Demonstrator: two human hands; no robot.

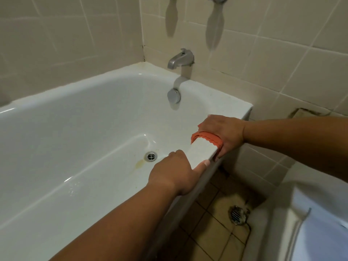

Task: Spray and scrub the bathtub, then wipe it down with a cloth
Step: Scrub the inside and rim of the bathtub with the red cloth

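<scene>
Your right hand (222, 133) clamps the orange cloth (206, 138) over the rim of the tub (75, 119) at the far right, near the corner, thumb down the outer side. Your left hand (175, 173) grips the same rim just nearer, fingers curled inside, thumb along the top edge. The drain (151, 156) lies left of it, with a yellowish stain (140, 162) beside it.
</scene>
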